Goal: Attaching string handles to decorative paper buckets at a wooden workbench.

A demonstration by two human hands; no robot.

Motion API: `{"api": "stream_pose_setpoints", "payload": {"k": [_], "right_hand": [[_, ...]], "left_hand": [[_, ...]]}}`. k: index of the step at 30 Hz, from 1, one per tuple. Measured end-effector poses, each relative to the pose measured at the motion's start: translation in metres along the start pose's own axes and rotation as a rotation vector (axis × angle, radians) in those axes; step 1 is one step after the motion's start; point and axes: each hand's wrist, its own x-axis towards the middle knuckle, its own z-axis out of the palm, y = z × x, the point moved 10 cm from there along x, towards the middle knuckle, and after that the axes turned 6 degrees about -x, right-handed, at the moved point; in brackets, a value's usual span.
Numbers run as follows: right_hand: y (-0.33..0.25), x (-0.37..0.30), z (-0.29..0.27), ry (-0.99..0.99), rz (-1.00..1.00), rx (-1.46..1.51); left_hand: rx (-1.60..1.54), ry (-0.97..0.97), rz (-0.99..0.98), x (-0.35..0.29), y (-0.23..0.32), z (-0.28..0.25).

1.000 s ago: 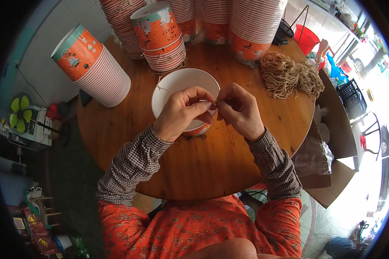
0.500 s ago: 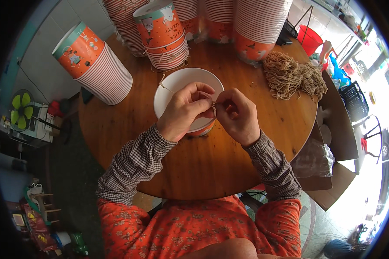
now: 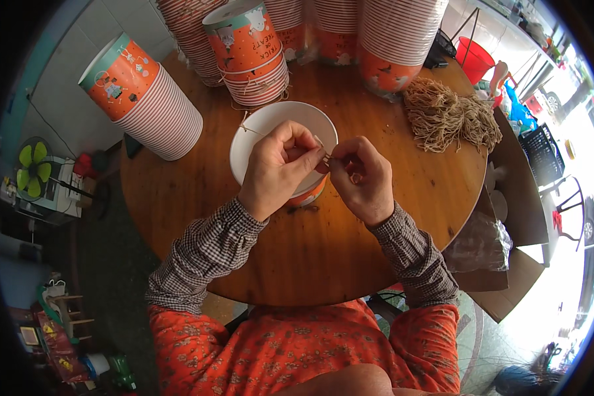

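Note:
A paper bucket (image 3: 302, 113), white inside and orange outside, stands on the table with its mouth up, beneath my hands. Beige twine (image 3: 250, 129) is knotted at its left rim and runs toward my left hand (image 3: 277, 165). That hand is closed, thumb and fingers pinching the twine over the bucket's near side. Close beside it, my right hand (image 3: 364, 178) is curled closed, its fingertips pinching the twine where the two hands meet. The exact loop or knot between the fingertips is too small to make out.
A round wooden table (image 3: 402, 218) carries a leaning bucket stack (image 3: 158, 112) at left, another stack (image 3: 251, 53) behind, and wrapped stacks (image 3: 396, 39) farther back. A heap of beige twine (image 3: 452, 119) lies at right. An open cardboard box (image 3: 525, 204) stands beside the table.
The bucket has shifted slightly left and away from me. My fingertips have moved a little apart, with twine showing between them; both hands still pinch it.

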Motion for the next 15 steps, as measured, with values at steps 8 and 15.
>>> {"api": "stream_pose_setpoints", "payload": {"k": [8, 15], "right_hand": [[-0.0003, 0.0010, -0.0017, -0.006, 0.002, -0.031], [-0.0063, 0.0015, -0.0018, -0.007, -0.019, -0.064]], "left_hand": [[0.196, 0.004, 0.035, -0.0048, 0.0065, 0.0034], [0.318, 0.013, 0.097, -0.0051, 0.0109, 0.0048]]}}
